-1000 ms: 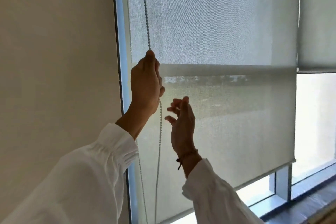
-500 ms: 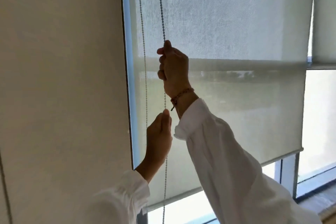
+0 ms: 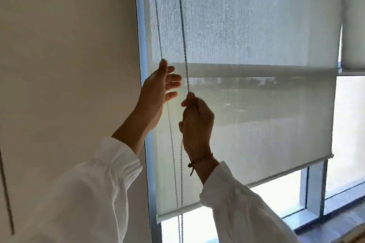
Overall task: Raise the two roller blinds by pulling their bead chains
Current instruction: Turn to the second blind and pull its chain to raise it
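Hand-over-hand raising of blind (image 3: 256,124), hem low over the sill: right hand (image 3: 197,122) closed on chain (image 3: 182,31) at left edge, left hand (image 3: 160,89) open beside it, due next to regrasp higher up.

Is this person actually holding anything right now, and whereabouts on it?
The right hand grips the bead chain on its nearer strand, about level with the blind's overlap line. The left hand is open, holding nothing.
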Motion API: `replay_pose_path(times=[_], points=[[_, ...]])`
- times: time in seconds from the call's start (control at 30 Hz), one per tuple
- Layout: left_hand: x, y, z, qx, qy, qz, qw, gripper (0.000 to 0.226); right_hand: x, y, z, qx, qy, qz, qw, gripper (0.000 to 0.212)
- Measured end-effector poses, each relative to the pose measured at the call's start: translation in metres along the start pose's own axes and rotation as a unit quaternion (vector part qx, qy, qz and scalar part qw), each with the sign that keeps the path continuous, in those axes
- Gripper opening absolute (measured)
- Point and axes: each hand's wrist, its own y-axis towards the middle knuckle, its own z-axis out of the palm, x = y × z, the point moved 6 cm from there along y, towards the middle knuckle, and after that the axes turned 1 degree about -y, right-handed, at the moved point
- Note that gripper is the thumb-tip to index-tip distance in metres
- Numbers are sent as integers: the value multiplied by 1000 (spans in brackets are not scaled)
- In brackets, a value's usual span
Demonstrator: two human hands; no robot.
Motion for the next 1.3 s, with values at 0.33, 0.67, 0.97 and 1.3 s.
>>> replay_pose_path(times=[0.33,0.67,0.97,1.3], points=[[-7,-11,27,-89,-139,14,986,45,-38,-36,-18,72,7,56,996,36],[38,-44,34,-99,-160,-8,982,45,40,40,5,163,156,113,968,35],[90,-96,23,-116,-28,-25,993,49,84,64,59,174,38,105,978,33],[99,-88,30,-13,-60,-86,994,50,98,55,32,87,87,-44,991,43]])
